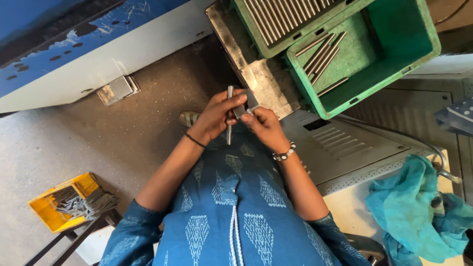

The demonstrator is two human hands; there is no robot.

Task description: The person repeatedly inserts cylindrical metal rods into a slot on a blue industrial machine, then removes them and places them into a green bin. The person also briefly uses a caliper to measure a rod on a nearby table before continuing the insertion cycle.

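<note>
The person is standing over the floor with both hands raised in front of the blue patterned tunic (231, 207). The left hand (217, 116) is closing around a slim steel rod (229, 116), fingers wrapping its middle, so the rod is standing almost upright with its top end sticking out above the knuckles and its lower end poking out below the palm. The right hand (263, 123) is pinching a small flat grey metal gauge block (245, 106) between thumb and fingertips, and that block is pressing against the side of the rod just right of the left thumb. Both hands are touching at the fingertips around the two parts; whether the rod is passing through the block I cannot tell.

Just beyond the hands a worn steel plate (266, 79) is lying tilted. Further right a green plastic crate (384, 59) is holding a few loose rods (322, 54) of the same kind in its left part, and a second green crate (276, 19) behind it is carrying a tight row of them. A teal cloth (414, 207) is lying crumpled on the machine cover at the right. Down to the left, well apart from the hands, a yellow bin (54, 207) is holding grey metal pieces.
</note>
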